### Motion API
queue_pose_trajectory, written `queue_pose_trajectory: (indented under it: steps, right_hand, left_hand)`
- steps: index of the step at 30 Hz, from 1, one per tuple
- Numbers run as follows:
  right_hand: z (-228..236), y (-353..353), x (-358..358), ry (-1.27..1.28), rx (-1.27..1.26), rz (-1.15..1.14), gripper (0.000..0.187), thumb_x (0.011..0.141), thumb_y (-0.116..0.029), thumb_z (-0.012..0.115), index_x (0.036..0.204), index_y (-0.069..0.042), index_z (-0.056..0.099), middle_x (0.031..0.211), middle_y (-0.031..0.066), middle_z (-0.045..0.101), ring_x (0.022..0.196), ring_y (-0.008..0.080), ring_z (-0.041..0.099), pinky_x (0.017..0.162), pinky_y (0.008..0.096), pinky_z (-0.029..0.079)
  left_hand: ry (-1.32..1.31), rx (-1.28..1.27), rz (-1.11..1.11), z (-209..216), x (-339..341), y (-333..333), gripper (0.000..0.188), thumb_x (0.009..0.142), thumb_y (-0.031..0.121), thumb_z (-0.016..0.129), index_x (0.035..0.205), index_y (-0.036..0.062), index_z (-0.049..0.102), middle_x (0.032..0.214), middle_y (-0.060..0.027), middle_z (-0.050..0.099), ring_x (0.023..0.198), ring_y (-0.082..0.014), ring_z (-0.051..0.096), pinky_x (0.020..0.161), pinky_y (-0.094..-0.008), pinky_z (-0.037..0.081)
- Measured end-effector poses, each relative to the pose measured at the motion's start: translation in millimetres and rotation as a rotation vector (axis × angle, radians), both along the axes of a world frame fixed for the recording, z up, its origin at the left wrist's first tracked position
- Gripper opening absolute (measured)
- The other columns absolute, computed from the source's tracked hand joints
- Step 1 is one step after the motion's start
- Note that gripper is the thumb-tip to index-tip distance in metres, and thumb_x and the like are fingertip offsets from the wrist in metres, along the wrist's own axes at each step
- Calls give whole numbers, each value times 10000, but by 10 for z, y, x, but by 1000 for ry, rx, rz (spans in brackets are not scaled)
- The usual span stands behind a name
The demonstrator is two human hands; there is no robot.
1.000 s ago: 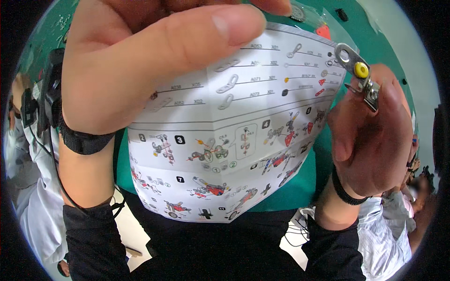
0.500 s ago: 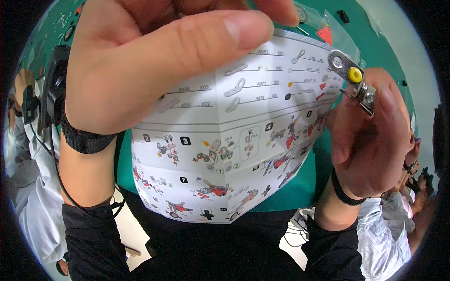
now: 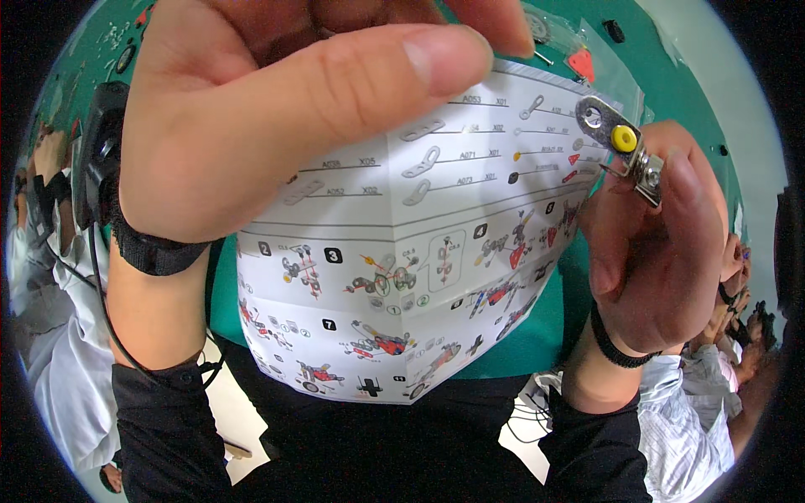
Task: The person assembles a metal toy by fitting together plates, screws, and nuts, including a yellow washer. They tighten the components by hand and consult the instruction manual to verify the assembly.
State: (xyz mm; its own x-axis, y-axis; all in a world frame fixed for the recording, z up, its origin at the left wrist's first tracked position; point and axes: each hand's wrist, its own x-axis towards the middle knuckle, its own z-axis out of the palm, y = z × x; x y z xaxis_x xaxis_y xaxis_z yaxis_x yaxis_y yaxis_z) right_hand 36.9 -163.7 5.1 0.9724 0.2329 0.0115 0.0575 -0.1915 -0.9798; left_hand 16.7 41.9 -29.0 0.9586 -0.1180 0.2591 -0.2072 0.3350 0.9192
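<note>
A creased white instruction sheet (image 3: pixel 335 277) with printed part drawings and assembly steps hangs in front of me. My left hand (image 3: pixel 251 109) is closed on its upper edge, the thumb lying across the printed side. To the right of the sheet, my right hand (image 3: pixel 658 243) pinches a small metal bracket assembly (image 3: pixel 597 121) between thumb and fingers. A flat silver strip with a hole sticks up from it, with a yellow bushing (image 3: pixel 623 139) on the strip and a bent bracket below. The fingers hide the assembly's lower end.
Beyond the sheet is a green tabletop (image 3: pixel 654 75). On it lie a clear plastic bag with a red piece (image 3: pixel 580 64), a black part (image 3: pixel 615 31) and a small wheel (image 3: pixel 126 59). Other people in pale clothes sit at both sides.
The metal bracket assembly has shifted slightly left and down with my right hand. My left hand and the sheet have barely moved.
</note>
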Motion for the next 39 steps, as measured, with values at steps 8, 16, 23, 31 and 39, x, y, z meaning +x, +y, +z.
queue_pose_trajectory:
  steps: [8, 16, 23, 31, 39]
  right_hand:
    - [11, -31, 12, 9, -51, 66, 386, 901, -316, 344, 846, 34, 496, 395, -5, 357, 289, 63, 249, 323, 220, 165]
    - [-8, -10, -1, -17, -68, 64, 407, 881, -350, 382, 791, 30, 499, 430, 18, 387, 295, 74, 262, 325, 225, 177]
    - [61, 45, -38, -9, -104, 30, 411, 861, -359, 409, 785, 34, 501, 445, 22, 406, 301, 76, 292, 326, 219, 177]
    - [81, -7, -4, 35, -43, 152, 385, 854, -326, 421, 772, 38, 511, 442, 28, 428, 300, 69, 307, 325, 210, 174]
    - [94, -23, 27, 86, 21, 242, 398, 852, -332, 418, 760, 44, 509, 448, 32, 431, 280, 67, 307, 295, 207, 187]
  left_hand:
    - [73, -16, -37, 43, 1, 44, 223, 788, 58, 626, 952, -76, 558, 808, -172, 634, 674, -117, 618, 639, -236, 508]
    - [95, 47, 53, 53, -52, 6, 227, 786, 82, 651, 943, -60, 571, 804, -151, 634, 650, -96, 601, 623, -215, 495]
    - [83, 219, 62, 278, -97, -23, 191, 799, 79, 639, 916, -59, 577, 755, -130, 631, 645, -91, 592, 587, -211, 477]
    - [-119, 508, 173, 44, -95, 58, 198, 767, 146, 570, 909, 11, 544, 893, -50, 524, 805, -114, 503, 721, -217, 381]
    - [-70, 490, 184, 68, -122, 52, 218, 777, 185, 587, 891, 6, 537, 862, -45, 509, 766, -104, 489, 681, -201, 370]
